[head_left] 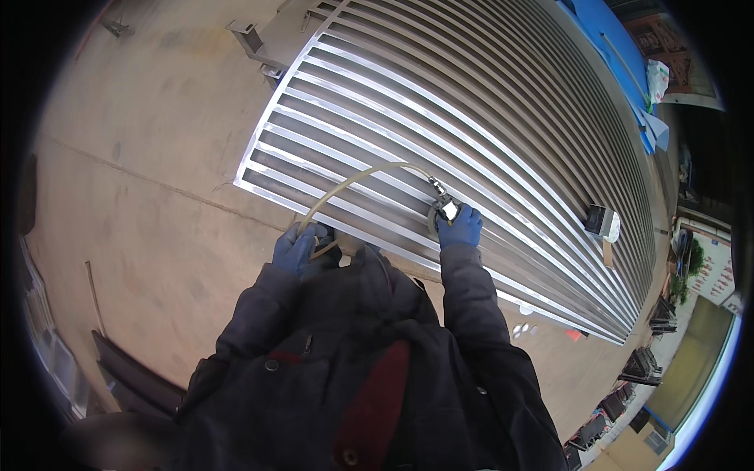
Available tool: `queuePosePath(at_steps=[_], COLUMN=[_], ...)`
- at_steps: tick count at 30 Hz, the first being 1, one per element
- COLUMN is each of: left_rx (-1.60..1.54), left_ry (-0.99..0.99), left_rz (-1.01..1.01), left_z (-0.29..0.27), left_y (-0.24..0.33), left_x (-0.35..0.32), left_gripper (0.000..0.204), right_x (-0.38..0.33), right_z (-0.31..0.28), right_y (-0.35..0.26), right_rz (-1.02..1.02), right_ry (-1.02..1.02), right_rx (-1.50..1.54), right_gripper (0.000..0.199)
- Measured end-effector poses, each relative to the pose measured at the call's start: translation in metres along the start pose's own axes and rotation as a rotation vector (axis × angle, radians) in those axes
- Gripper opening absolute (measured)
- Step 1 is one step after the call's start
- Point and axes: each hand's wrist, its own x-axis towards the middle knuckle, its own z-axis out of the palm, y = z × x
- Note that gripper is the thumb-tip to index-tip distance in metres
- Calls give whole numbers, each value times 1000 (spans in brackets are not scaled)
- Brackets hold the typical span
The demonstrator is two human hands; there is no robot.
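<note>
My right hand (462, 228), in a blue glove, is wrapped round a small air-powered sander (448, 209). The tool rests over the shiny slats of a large metal louvre panel (250, 151), near the panel's near edge. A pale yellowish air hose (384, 166) runs from the sander's metal fitting and arches leftward. My left hand (295, 246), also gloved in blue, is closed round this hose just off the panel's near left side. The sander's underside is hidden.
On the right part of the panel lie a dark open box (601, 220) and a round pale disc (614, 229). Blue sheeting (601, 35) covers something beyond the panel. A metal stand (247, 35) is at the far left corner. Several dark frames line the right side.
</note>
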Motion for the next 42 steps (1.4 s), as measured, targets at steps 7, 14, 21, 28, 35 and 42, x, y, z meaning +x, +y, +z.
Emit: queuePosePath(at_steps=[7,14,21,28,35,42], left_rx=[-134,-77,-336,-113,-51,31], left_ry=[-4,-107,10,-87,-75,-119], left_rz=[-95,-64,-132,-115,55,-68], left_z=[-12,-13,-32,-36,-34,-42], left_y=[8,2,15,2,-21,-2], left_x=[-4,5,-4,-4,-2,8], left_gripper=[20,18,20,22,23,23], right_x=[3,4,7,2,4,4], right_z=[12,-3,19,1,3,4], right_y=[-21,-7,-56,-33,-34,-35], right_rz=[1,45,-66,-12,22,7], right_ry=[-3,-39,-34,-41,-12,-52], right_rx=[-42,-84,-110,-120,-141,-157], right_gripper=[55,59,56,57,57,59])
